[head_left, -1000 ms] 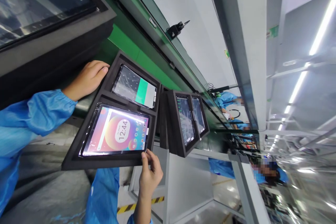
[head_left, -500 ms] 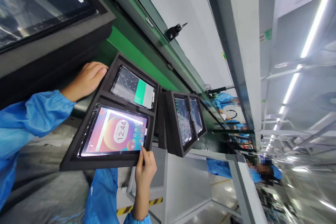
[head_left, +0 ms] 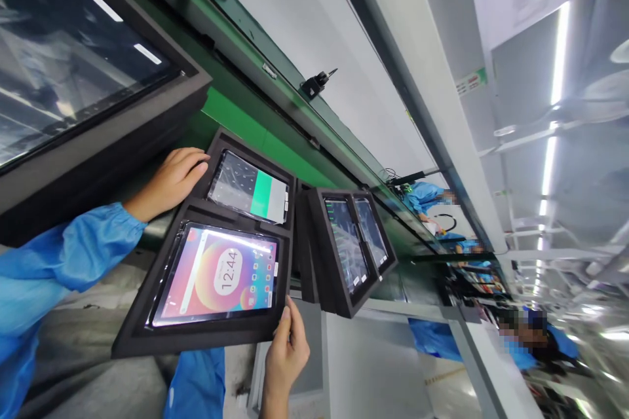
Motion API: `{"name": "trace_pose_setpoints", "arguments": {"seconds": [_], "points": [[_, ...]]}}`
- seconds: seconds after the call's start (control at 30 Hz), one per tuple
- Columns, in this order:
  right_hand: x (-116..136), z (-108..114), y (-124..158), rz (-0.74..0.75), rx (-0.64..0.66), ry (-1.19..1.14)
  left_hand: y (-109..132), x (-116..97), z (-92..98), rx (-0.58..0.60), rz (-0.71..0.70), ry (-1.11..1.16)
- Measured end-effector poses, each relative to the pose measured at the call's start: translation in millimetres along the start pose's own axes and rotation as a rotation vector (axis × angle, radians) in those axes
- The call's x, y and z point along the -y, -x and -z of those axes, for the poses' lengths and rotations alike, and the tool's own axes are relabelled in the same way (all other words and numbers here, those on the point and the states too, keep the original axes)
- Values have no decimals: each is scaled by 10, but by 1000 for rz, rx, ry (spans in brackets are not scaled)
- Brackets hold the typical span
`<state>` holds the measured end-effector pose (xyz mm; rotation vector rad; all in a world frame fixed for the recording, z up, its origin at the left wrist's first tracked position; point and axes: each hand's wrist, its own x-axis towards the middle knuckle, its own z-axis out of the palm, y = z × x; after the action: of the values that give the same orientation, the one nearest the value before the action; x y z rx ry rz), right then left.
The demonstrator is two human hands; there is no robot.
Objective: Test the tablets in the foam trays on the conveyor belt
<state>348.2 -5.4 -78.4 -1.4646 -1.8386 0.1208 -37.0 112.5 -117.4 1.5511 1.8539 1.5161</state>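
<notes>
A black foam tray (head_left: 162, 338) lies tilted across the lower middle of the view. In its larger recess sits a tablet (head_left: 227, 277), lit with a home screen reading 12:44. Beside it a second tablet (head_left: 248, 187) shows dark, green and pale areas under glossy film. My left hand (head_left: 170, 182) is closed over the tray's rim near the second tablet, fingertips on the edge. My right hand (head_left: 287, 347) pinches the tray's rim near the lit tablet's corner, off the screen.
Another foam tray (head_left: 339, 298) with two dark tablets stands just beyond mine. A large foam tray (head_left: 162, 101) with a dark screen fills the upper left. A black plug adapter (head_left: 315, 84) rests along the green conveyor line (head_left: 246, 127). Co-workers in blue sit farther along.
My right hand has left the lit tablet's screen and taken hold of the tray's rim. The view has shifted, so the trays sit slightly lower. My left hand stays on the rim.
</notes>
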Motion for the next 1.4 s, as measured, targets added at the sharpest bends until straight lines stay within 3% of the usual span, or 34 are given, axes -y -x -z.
{"name": "trace_pose_setpoints", "arguments": {"seconds": [0.07, 0.2, 0.47, 0.67, 0.87, 1.03, 1.2, 1.4], "points": [[23, -37, -36, -14, 1, -15, -12, 2, -30, 4, -34, 5], [108, -117, -162, 44, 122, -92, -69, -20, -94, 21, -88, 13], [76, -354, -490, 46, 27, -157, -274, -40, -234, 18, -125, 8], [99, -624, -826, -154, 131, -231, -510, -30, -367, 20, -121, 12], [196, -896, -1457, 81, 224, -131, -803, 47, -441, 25, -98, -12], [95, -1158, -1861, 274, 464, -80, -813, 81, -458, 29, -98, -38], [-24, -1279, -1908, 311, 557, -23, -783, 41, -458, 40, -109, -55], [-61, -1231, -1882, 311, 600, -166, -774, 8, -453, 53, -139, -84]]}}
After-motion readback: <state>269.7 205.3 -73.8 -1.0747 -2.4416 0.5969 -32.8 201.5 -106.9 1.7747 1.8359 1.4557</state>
